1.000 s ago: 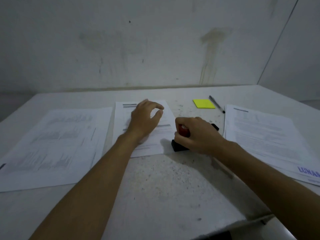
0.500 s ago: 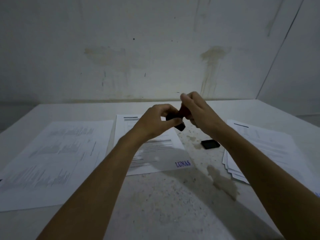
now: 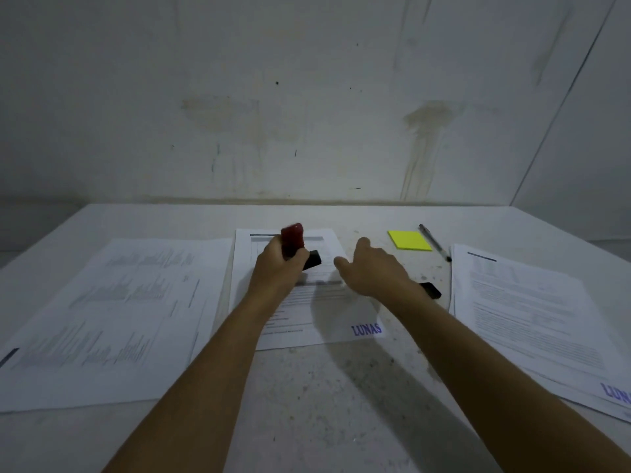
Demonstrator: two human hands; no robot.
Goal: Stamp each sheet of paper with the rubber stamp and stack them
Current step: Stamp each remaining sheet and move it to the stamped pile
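My left hand [image 3: 277, 268] grips the rubber stamp [image 3: 297, 243], red handle up and black base pointing right, above the middle sheet [image 3: 307, 302]. That sheet lies flat and carries a blue "LUNAS" mark [image 3: 367, 329] at its lower right corner. My right hand [image 3: 370, 269] hovers with relaxed fingers over the sheet's right edge, holding nothing. A small black cap or ink pad [image 3: 431, 290] lies on the table just behind my right wrist. At the right sits a stack of sheets [image 3: 532, 319] whose top one shows a blue mark at its near corner.
Sheets [image 3: 112, 312] lie at the left of the white table [image 3: 307, 404]. A yellow sticky pad [image 3: 409, 240] and a pen [image 3: 434, 241] rest at the back right. A stained wall stands close behind the table.
The stamp pressed the middle sheet's corner under my right hand, then rose. It passed into my left hand, and my right hand let go and moved right. A blue mark now shows.
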